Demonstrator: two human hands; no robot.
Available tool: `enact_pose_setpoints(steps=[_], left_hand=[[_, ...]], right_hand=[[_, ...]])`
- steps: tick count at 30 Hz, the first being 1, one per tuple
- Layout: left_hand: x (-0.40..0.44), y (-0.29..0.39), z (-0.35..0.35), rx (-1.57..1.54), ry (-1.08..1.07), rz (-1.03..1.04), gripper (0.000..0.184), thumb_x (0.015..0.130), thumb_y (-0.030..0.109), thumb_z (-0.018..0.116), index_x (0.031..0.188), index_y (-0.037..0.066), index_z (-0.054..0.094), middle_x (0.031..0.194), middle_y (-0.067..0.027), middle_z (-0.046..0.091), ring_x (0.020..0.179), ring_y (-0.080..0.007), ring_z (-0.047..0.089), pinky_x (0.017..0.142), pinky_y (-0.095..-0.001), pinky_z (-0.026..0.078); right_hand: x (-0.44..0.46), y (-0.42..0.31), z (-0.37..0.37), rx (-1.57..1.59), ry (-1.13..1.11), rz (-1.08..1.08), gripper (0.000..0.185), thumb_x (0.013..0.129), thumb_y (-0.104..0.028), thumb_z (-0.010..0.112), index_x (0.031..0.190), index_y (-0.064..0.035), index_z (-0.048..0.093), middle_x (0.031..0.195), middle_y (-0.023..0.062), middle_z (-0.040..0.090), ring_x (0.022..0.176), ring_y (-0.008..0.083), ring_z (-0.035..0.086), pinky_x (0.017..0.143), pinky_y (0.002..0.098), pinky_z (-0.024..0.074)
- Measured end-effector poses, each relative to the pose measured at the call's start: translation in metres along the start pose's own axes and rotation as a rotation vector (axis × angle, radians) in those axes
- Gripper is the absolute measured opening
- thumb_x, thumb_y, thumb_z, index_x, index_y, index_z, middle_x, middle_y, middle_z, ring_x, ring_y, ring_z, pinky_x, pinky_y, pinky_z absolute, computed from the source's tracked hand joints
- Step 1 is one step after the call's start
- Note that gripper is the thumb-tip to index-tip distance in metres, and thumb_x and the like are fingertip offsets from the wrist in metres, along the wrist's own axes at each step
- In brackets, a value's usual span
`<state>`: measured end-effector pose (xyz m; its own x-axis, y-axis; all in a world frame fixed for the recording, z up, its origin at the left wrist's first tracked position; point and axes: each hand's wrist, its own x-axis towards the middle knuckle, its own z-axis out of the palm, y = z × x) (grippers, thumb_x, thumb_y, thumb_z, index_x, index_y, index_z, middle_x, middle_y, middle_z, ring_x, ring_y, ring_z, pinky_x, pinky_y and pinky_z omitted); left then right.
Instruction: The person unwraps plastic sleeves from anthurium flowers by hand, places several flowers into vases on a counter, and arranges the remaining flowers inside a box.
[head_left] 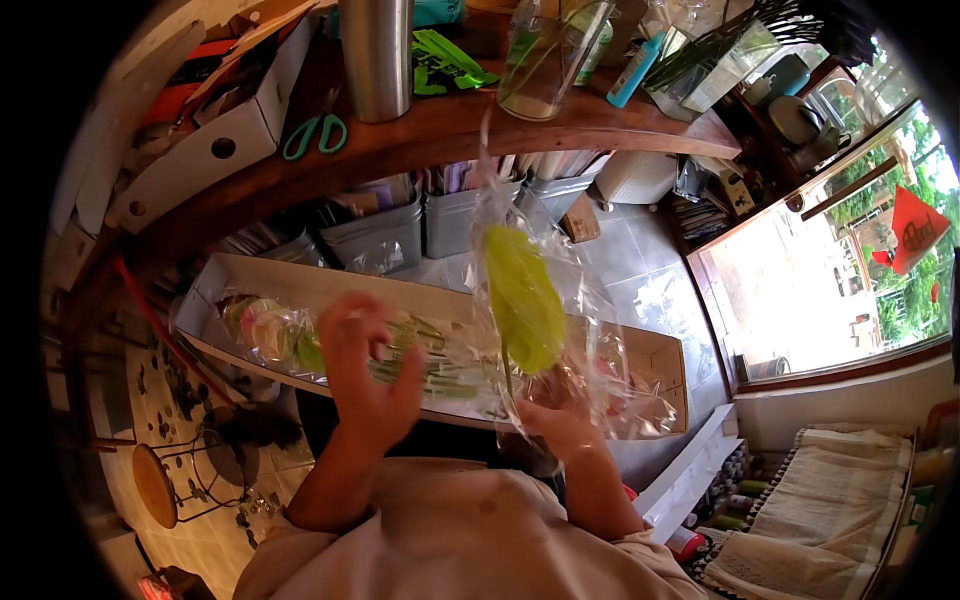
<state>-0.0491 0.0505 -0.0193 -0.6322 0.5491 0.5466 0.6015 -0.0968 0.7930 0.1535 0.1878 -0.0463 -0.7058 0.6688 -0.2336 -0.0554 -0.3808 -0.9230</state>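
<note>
My right hand (565, 425) is closed around the lower part of a clear plastic sleeve (582, 300). Inside the sleeve stands a broad yellow-green flower (525, 300), anthurium-like, with its thin stem running down to my fingers. My left hand (372, 365), slightly blurred, is raised with thumb and fingers apart and nothing visible in it. Below both hands lies a long open cardboard box (225, 275). In it are more plastic-wrapped flowers (268, 330) at the left end and green stems (430, 360) along the middle.
On the curved wooden counter (450, 128) ahead are teal-handled scissors (316, 135), a steel tumbler (377, 60), a glass vase (540, 70) and a blue bottle (635, 70). Grey bins (375, 240) of files stand beneath it. A stool (158, 485) is at lower left.
</note>
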Motion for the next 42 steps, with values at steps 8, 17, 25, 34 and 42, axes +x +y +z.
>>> enact_pose_setpoints(steps=[8,17,25,34,42], left_hand=[[-0.009,0.037,0.024,-0.166,-0.254,0.075,0.035,0.078,0.008,0.088,0.106,0.002,0.068,0.098,-0.0097,0.066,0.075,-0.0138,0.06,0.063,-0.0277,0.05],[0.003,0.026,0.03,-0.508,-0.116,-0.282,0.016,0.092,-0.004,0.07,0.108,0.0,0.066,0.105,-0.0079,0.065,0.102,-0.017,0.062,0.094,-0.0303,0.049],[0.002,0.015,0.03,-0.88,-0.085,-0.604,0.021,0.097,-0.008,0.062,0.118,-0.004,0.061,0.122,-0.0131,0.07,0.112,-0.0186,0.066,0.099,-0.0344,0.054],[0.018,0.031,0.029,-0.673,0.057,-0.54,0.017,0.09,-0.008,0.074,0.1,-0.001,0.062,0.092,-0.0141,0.075,0.092,-0.0233,0.075,0.083,-0.0342,0.061],[0.017,0.023,0.026,-0.838,0.233,-0.568,0.019,0.091,-0.002,0.077,0.095,0.002,0.059,0.09,-0.015,0.074,0.075,-0.0177,0.067,0.068,-0.0305,0.052]], right_hand=[[-0.003,-0.03,0.04,-0.409,0.059,-0.171,0.014,0.09,-0.01,0.08,0.097,-0.0043,0.069,0.094,0.007,0.068,0.079,0.0119,0.061,0.067,0.0276,0.0477],[0.011,-0.04,0.046,-0.71,0.092,-0.743,0.029,0.083,-0.003,0.085,0.074,-0.0029,0.058,0.069,0.0073,0.058,0.057,0.0164,0.055,0.054,0.0295,0.0417],[0.021,-0.049,0.054,-0.836,0.042,-0.971,0.029,0.078,-0.001,0.084,0.069,-0.0062,0.056,0.067,0.0064,0.054,0.062,0.0266,0.053,0.058,0.0383,0.0415],[0.023,-0.058,0.063,-0.79,-0.062,-0.987,0.028,0.077,0.006,0.074,0.066,-0.0058,0.051,0.069,0.0066,0.056,0.067,0.0272,0.056,0.061,0.0404,0.043],[0.021,-0.039,0.056,-0.62,-0.058,-0.771,0.027,0.08,0.006,0.072,0.067,-0.0024,0.051,0.065,0.0081,0.054,0.065,0.0256,0.056,0.057,0.037,0.0428]])
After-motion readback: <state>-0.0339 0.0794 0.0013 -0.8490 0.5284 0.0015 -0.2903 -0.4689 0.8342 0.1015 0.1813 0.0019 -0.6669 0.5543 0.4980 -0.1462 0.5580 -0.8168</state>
